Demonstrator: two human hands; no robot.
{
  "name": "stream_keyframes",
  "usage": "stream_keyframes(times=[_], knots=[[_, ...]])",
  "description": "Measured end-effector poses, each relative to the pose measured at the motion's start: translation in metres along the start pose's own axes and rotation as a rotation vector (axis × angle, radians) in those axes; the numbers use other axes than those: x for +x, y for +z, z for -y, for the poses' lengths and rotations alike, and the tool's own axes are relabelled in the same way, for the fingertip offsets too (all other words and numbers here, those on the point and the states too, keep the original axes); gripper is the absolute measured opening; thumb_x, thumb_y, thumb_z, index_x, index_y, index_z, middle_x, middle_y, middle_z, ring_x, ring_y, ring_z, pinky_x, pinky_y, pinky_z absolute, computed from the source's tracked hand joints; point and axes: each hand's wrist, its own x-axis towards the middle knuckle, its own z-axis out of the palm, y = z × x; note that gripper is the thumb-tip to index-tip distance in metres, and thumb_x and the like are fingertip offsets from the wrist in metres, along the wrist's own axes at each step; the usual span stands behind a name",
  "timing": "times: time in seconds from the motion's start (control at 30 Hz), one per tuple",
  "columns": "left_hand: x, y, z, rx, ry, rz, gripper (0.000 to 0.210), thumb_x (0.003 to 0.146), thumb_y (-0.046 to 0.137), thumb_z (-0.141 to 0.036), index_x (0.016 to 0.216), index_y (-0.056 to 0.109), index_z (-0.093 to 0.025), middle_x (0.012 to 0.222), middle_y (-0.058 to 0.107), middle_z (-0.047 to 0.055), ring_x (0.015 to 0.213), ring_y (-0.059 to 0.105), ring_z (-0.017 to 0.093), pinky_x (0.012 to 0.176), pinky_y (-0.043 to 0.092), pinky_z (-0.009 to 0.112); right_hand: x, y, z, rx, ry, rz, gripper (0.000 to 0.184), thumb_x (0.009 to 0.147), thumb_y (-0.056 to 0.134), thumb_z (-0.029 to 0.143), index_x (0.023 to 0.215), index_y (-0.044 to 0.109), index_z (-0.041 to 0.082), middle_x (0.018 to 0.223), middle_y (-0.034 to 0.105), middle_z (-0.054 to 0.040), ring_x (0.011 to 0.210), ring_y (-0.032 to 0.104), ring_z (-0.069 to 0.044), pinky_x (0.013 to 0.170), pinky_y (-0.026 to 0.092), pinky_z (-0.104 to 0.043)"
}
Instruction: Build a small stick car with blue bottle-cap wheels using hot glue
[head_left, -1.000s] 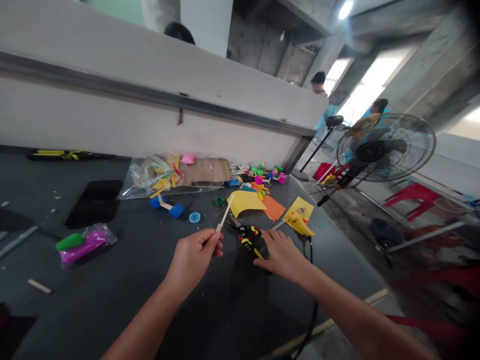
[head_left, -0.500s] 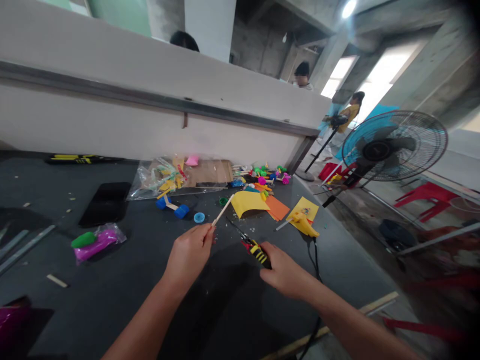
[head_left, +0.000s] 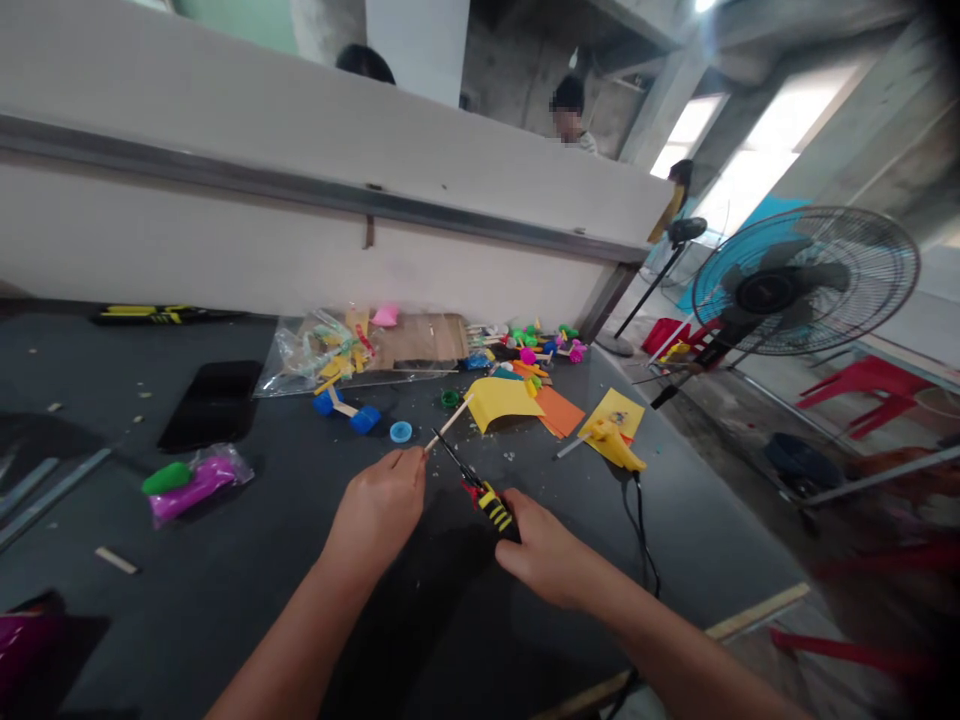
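Note:
Pinched in my left hand (head_left: 384,505) is a thin wooden stick (head_left: 453,420), which points up and to the right. My right hand (head_left: 538,548) is wrapped round long-nose pliers (head_left: 495,506) with yellow-and-black handles. Their slim dark tip is close to the stick, just above my left fingers; whether they touch I cannot tell. Beyond the stick lie a green bottle cap (head_left: 449,398), a light blue cap (head_left: 401,432) and a curved yellow sheet (head_left: 504,402). A stick piece with blue caps (head_left: 365,419) at its ends rests to the left.
A yellow glue gun (head_left: 616,444) with a black cord lies at the right on yellow paper. Left are a phone-like black slab (head_left: 214,405) and bagged purple-and-green clay (head_left: 199,485). A plastic bag (head_left: 300,360) and coloured parts line the partition (head_left: 300,240). A fan (head_left: 802,285) stands beyond the table.
My right hand has brought the pliers leftward and up, so their tip is now by the stick. My left hand keeps the stick in nearly the same place.

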Motion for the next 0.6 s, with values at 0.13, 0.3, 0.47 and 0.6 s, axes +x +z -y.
stream_keyframes(times=[0.13,0.3,0.47,0.6], knots=[[-0.0014,-0.0013,0.0012,0.094,0.072,0.011,0.03,0.093,0.032,-0.02,0.08,0.059,-0.017,0.07,0.06,0.005,0.063,0.058,0.018,0.056,0.038,0.028,0.001,0.0007,0.0026,0.027,0.009,0.026,0.021,0.068,0.047,0.017,0.089,0.05,0.017,0.093,0.06,-0.0075,0.086,0.055,-0.021,0.073,0.038,-0.028],[-0.0023,-0.0054,0.0013,0.134,0.088,0.06,0.027,0.091,0.033,-0.015,0.081,0.059,-0.017,0.071,0.059,0.006,0.063,0.058,0.02,0.057,0.04,0.029,0.0028,0.0008,0.0045,0.037,-0.005,0.045,0.022,0.068,0.048,0.018,0.09,0.051,0.017,0.094,0.061,-0.0072,0.086,0.056,-0.021,0.073,0.039,-0.028],[-0.0026,-0.0091,0.0007,0.141,0.096,0.098,0.024,0.086,0.036,-0.008,0.084,0.059,-0.016,0.073,0.059,0.006,0.064,0.058,0.02,0.058,0.042,0.029,0.0053,0.0019,0.0053,0.034,0.0,0.052,0.022,0.068,0.048,0.017,0.089,0.051,0.017,0.094,0.061,-0.0072,0.086,0.056,-0.021,0.072,0.039,-0.027],[-0.0035,-0.0095,0.0013,0.145,0.102,0.095,0.022,0.083,0.038,-0.005,0.083,0.058,-0.016,0.073,0.058,0.006,0.064,0.058,0.02,0.058,0.043,0.029,0.0075,0.0021,0.0026,0.015,-0.013,0.064,0.019,0.069,0.048,0.016,0.087,0.051,0.017,0.089,0.062,-0.0061,0.081,0.057,-0.019,0.069,0.037,-0.026]])
